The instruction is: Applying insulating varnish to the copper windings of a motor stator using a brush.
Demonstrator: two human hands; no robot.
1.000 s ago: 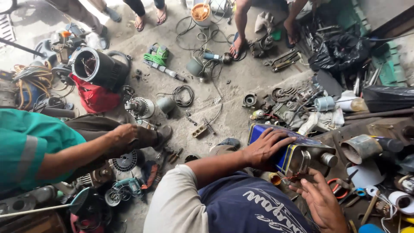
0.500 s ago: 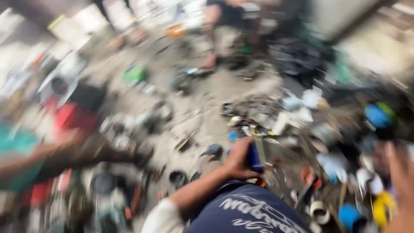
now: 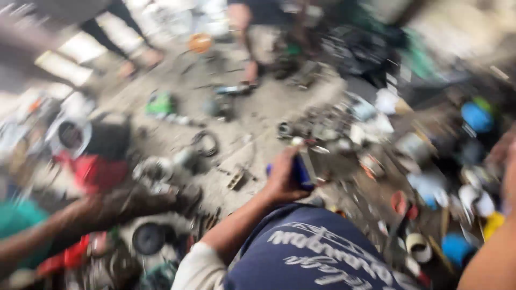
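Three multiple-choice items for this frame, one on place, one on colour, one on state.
1. Where is the left hand?
A. just above the knee in navy cloth
B. on the red thing far left
C. out of view

2. What colour is the box in that hand?
A. yellow
B. blue
C. white

3. How does that hand stand to the box?
A. grip closed on it, lifted
B. hovering apart
C. flat on the floor

Key: 1 A, the hand sits right above the navy cloth. 2 B, blue shows between the fingers. 3 A, fingers wrap it, clear of the floor.
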